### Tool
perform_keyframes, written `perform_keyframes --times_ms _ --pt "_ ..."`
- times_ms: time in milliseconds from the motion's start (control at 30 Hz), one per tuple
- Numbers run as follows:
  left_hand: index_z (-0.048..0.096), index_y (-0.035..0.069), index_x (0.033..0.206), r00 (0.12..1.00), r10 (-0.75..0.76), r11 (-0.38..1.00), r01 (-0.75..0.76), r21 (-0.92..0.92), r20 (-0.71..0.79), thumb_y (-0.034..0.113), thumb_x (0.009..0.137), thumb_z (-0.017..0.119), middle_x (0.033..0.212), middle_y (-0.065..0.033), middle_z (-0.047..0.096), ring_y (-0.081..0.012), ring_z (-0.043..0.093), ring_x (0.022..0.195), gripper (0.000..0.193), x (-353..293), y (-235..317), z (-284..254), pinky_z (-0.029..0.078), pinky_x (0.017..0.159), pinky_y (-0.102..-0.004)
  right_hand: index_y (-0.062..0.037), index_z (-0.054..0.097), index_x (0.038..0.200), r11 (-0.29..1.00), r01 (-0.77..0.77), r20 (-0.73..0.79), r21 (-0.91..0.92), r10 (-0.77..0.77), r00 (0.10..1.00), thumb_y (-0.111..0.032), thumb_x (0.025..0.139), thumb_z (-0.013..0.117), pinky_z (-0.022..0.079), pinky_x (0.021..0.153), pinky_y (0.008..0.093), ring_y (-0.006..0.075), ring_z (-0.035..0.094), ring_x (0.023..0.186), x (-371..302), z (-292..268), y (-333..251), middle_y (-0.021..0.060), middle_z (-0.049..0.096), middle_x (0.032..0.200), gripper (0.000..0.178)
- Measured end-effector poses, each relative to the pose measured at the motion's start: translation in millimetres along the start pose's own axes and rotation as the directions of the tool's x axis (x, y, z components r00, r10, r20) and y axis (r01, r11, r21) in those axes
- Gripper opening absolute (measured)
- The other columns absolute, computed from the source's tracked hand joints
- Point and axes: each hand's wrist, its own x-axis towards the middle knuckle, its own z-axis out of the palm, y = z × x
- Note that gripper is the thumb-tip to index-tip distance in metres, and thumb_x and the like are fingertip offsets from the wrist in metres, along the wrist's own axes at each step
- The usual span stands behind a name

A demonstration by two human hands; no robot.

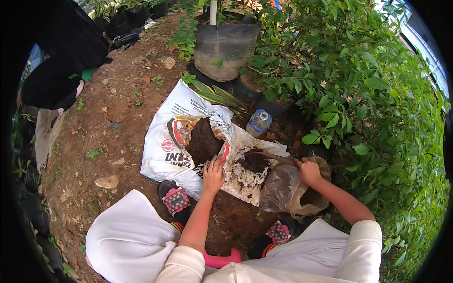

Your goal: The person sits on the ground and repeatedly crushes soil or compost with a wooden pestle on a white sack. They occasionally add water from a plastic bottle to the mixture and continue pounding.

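Note:
A white printed sack (163, 122) lies on the ground with a torn hole showing dark soil (204, 141). My left hand (213, 173) rests on the torn edge of this hole, its fingers stretched out. To the right, my right hand (310, 171) is closed around the handle end of a narrow brown tool, which looks like a trowel (278, 158). Its far end reaches over a dark patch of soil (254, 162) on a dirty, opened-out piece of sack (240, 181). Below my right hand stands a crumpled, see-through brown plastic bag (283, 188), its mouth gaping.
A clear plastic bottle (259, 122) with a blue band stands behind the sack. Farther back is a large planter bag (222, 49). Leafy bushes (368, 104) crowd the right side. Another person in dark clothing (61, 56) is at the upper left. Stones (107, 181) dot the bare earth.

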Motion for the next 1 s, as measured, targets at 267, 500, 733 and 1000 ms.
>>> perform_keyframes --times_ms 267,500,733,1000 --pt "0.046 0.005 0.125 0.935 0.219 0.970 -0.176 -0.169 0.281 0.004 0.072 0.055 0.130 -0.0091 0.045 -0.0264 0.036 0.127 0.054 14.3 -34.9 14.5 0.031 0.104 -0.0393 -0.0105 0.068 0.080 0.878 0.076 0.133 -0.473 -0.014 0.991 -0.011 0.066 0.065 0.048 0.061 0.0329 0.0240 0.062 0.080 63.5 -124.4 -94.0 0.0055 0.064 0.079 0.015" --pt "0.041 0.003 0.127 0.937 0.164 0.978 -0.114 -0.174 0.308 0.011 0.077 0.051 0.133 -0.0118 0.040 -0.0265 0.035 0.127 0.052 16.1 -45.6 29.4 0.027 0.107 -0.0388 -0.0100 0.068 0.071 0.982 0.036 0.069 -0.186 -0.023 0.997 -0.012 0.061 0.068 0.051 0.054 0.0312 0.0220 0.066 0.067 99.1 -193.3 -143.3 0.0066 0.065 0.068 0.011" --pt "0.041 0.004 0.127 0.939 0.173 0.980 -0.134 -0.150 0.297 0.012 0.075 0.052 0.133 -0.0124 0.040 -0.0264 0.034 0.127 0.054 13.9 -42.1 34.9 0.026 0.108 -0.0393 0.0015 0.057 0.065 0.502 0.342 -0.566 0.794 0.408 0.717 -0.009 0.074 0.065 0.041 0.050 0.0273 0.0120 0.051 0.052 137.3 -114.2 -138.4 0.0028 0.052 0.054 0.016" --pt "0.042 0.004 0.125 0.950 0.155 0.982 -0.119 -0.146 0.269 0.009 0.072 0.054 0.132 -0.0123 0.041 -0.0267 0.036 0.126 0.055 9.0 -49.9 31.0 0.028 0.106 -0.0403 -0.0011 0.036 0.057 0.156 0.413 -0.389 0.897 0.721 0.573 -0.008 0.085 0.058 0.020 0.045 0.0222 0.0017 0.026 0.052 158.2 -163.4 -127.2 -0.0061 0.032 0.054 0.037"
